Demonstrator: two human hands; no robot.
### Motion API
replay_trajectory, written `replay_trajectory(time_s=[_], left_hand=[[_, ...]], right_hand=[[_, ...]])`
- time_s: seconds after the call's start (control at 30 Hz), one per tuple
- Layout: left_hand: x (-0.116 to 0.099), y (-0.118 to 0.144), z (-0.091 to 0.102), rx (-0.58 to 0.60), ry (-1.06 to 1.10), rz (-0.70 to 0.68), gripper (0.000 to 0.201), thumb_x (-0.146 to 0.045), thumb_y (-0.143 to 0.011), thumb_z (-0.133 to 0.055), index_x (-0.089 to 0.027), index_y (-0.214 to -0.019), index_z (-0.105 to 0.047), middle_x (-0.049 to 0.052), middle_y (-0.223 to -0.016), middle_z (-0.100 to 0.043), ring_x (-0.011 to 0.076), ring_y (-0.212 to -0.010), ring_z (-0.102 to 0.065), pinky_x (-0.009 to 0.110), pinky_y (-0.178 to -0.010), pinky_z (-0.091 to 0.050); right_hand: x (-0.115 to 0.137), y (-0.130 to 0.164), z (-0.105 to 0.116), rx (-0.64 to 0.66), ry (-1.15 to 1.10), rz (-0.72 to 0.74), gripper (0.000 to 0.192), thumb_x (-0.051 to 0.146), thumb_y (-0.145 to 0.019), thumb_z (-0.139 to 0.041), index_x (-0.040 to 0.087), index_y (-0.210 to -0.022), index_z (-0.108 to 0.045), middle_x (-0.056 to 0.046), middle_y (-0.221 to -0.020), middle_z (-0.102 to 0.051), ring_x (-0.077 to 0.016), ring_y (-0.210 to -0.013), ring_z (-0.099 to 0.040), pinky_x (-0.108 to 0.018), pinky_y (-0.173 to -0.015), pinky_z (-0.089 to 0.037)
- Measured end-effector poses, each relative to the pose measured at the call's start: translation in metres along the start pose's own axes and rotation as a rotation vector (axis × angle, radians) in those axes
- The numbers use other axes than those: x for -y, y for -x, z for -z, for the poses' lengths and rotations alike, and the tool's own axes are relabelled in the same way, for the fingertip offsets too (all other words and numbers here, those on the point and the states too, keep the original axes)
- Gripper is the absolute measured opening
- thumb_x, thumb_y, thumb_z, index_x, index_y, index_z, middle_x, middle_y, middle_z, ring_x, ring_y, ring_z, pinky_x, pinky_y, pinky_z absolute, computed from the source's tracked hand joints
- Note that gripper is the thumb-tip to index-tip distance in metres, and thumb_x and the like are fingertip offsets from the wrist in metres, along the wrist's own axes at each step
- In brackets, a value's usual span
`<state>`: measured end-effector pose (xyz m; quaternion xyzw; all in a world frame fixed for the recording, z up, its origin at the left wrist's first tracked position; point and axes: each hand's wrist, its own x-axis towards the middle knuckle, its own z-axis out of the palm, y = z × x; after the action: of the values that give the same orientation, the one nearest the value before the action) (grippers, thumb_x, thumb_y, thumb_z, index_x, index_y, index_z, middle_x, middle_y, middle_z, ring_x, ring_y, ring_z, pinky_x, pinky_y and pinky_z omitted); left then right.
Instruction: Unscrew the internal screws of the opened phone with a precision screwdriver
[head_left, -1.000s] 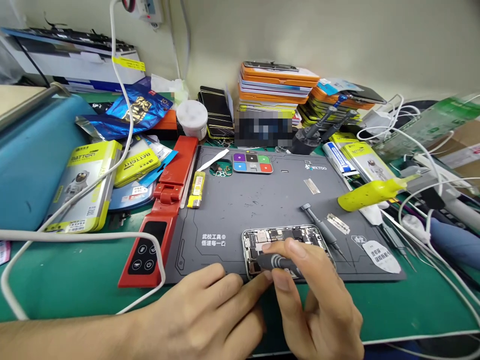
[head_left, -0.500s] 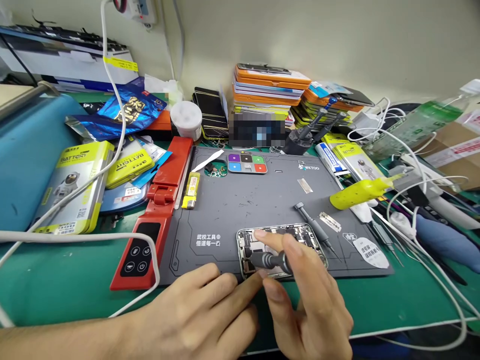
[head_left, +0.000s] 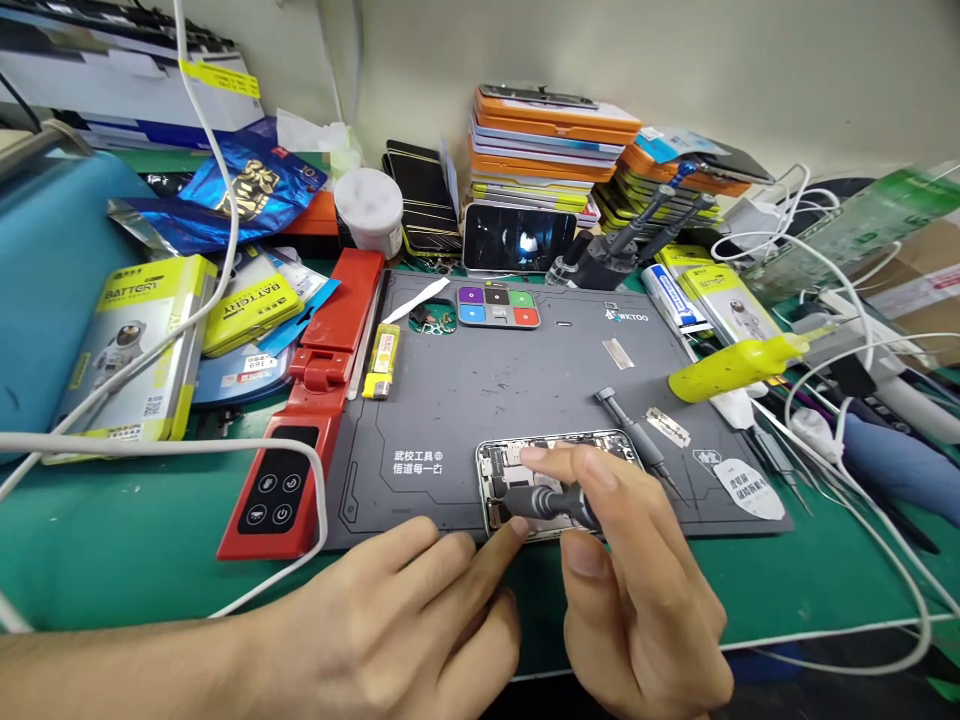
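An opened smartphone [head_left: 491,450] lies on the grey work mat [head_left: 465,400], its inner parts showing. My right hand [head_left: 645,590] has a dark grey screwdriver [head_left: 547,502] between thumb and fingers, tilted low over the phone; its tip is hard to make out. One right finger reaches over the phone's upper part. My left hand [head_left: 420,610] is mostly curled, with a fingertip pressed at the phone's near left edge beside the screwdriver. Part of the phone is hidden by my right hand. A second screwdriver [head_left: 637,438] lies on the mat just beyond.
A red folding lamp [head_left: 281,490] and yellow battery boxes [head_left: 142,350] line the left. Behind stand a tool holder [head_left: 600,265], a propped phone [head_left: 517,240] and stacked cases [head_left: 555,130]. Right are a razor blade [head_left: 667,428], a yellow bottle [head_left: 727,368] and white cables [head_left: 911,570].
The camera view has shifted slightly. My right hand and the screwdriver have moved a little to the right, and the screwdriver lies a bit flatter. My left fingertip stays at the phone's edge.
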<state>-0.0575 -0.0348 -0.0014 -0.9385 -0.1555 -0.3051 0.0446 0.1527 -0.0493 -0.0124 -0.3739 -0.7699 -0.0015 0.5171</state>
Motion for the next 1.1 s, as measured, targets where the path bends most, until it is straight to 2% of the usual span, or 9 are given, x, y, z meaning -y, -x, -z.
replay_trajectory(time_s=[0.17,0.37,0.53,0.7,0.8,0.9,1.03,1.1], left_hand=[[0.0018,-0.0025,-0.0002,-0.002,0.0,-0.022,0.039,-0.006,-0.111,-0.043,-0.014,-0.094,-0.077,0.013,-0.114,-0.087,0.0221,-0.075,-0.079,0.033,-0.061,-0.057],[0.0015,-0.0015,-0.0022,-0.016,0.025,-0.007,0.041,-0.006,-0.111,-0.041,-0.014,-0.094,-0.078,0.012,-0.107,-0.088,0.022,-0.072,-0.079,0.033,-0.059,-0.058],[0.0003,0.0004,-0.0046,-0.005,0.062,0.013,0.035,-0.008,-0.109,-0.046,-0.011,-0.096,-0.078,0.021,-0.122,-0.083,0.0257,-0.075,-0.08,0.036,-0.059,-0.061],[0.0006,0.0014,-0.0054,-0.008,0.079,0.008,0.033,-0.008,-0.108,-0.047,-0.011,-0.094,-0.077,0.022,-0.124,-0.082,0.0269,-0.076,-0.08,0.037,-0.059,-0.061],[0.0012,0.0018,-0.0056,0.007,0.073,0.002,0.032,-0.008,-0.107,-0.048,-0.011,-0.094,-0.077,0.02,-0.12,-0.084,0.0256,-0.074,-0.078,0.036,-0.058,-0.059],[0.0022,0.0021,-0.0068,0.001,0.073,-0.003,0.028,-0.008,-0.106,-0.051,-0.012,-0.094,-0.076,0.019,-0.119,-0.084,0.0228,-0.069,-0.073,0.035,-0.054,-0.055],[0.0042,0.0027,-0.0085,0.0,0.069,-0.009,0.018,-0.012,-0.103,-0.06,-0.014,-0.09,-0.072,0.02,-0.118,-0.084,0.0203,-0.067,-0.068,0.033,-0.053,-0.051],[0.0051,0.003,-0.0084,0.001,0.063,-0.008,0.017,-0.013,-0.102,-0.062,-0.014,-0.089,-0.071,0.02,-0.119,-0.084,0.0199,-0.068,-0.068,0.033,-0.056,-0.052]], right_hand=[[-0.0013,-0.0013,0.0001,-0.01,0.043,0.013,0.073,-0.011,-0.09,-0.055,0.014,-0.159,-0.055,-0.011,-0.128,-0.075,-0.0237,-0.114,-0.073,-0.045,-0.098,-0.063],[-0.0002,-0.0015,0.0003,-0.004,0.014,-0.005,0.074,-0.011,-0.089,-0.056,0.015,-0.158,-0.056,-0.01,-0.128,-0.074,-0.0227,-0.112,-0.072,-0.044,-0.094,-0.064],[0.003,-0.0002,-0.0015,-0.039,-0.055,-0.081,0.07,-0.011,-0.091,-0.049,0.015,-0.156,-0.058,-0.01,-0.127,-0.075,-0.0234,-0.109,-0.073,-0.048,-0.093,-0.064],[0.0042,0.0007,-0.0026,-0.051,-0.027,-0.104,0.07,-0.009,-0.093,-0.048,0.018,-0.157,-0.057,-0.009,-0.126,-0.076,-0.0236,-0.11,-0.074,-0.048,-0.092,-0.065],[0.0031,0.0019,-0.0019,-0.029,-0.007,-0.03,0.073,-0.011,-0.089,-0.05,0.016,-0.156,-0.058,-0.01,-0.129,-0.075,-0.0242,-0.113,-0.073,-0.047,-0.092,-0.066],[0.0028,0.0041,-0.0023,-0.037,-0.015,-0.035,0.071,-0.009,-0.091,-0.048,0.016,-0.157,-0.057,-0.011,-0.134,-0.074,-0.0281,-0.119,-0.073,-0.054,-0.095,-0.067],[0.0027,0.0053,-0.004,-0.07,0.056,-0.054,0.065,-0.004,-0.095,-0.052,0.022,-0.155,-0.059,-0.008,-0.126,-0.078,-0.0252,-0.106,-0.077,-0.051,-0.087,-0.071],[0.0023,0.0046,-0.0042,-0.055,0.049,-0.047,0.07,-0.006,-0.092,-0.053,0.021,-0.156,-0.058,-0.009,-0.127,-0.077,-0.0259,-0.107,-0.077,-0.05,-0.086,-0.07]])
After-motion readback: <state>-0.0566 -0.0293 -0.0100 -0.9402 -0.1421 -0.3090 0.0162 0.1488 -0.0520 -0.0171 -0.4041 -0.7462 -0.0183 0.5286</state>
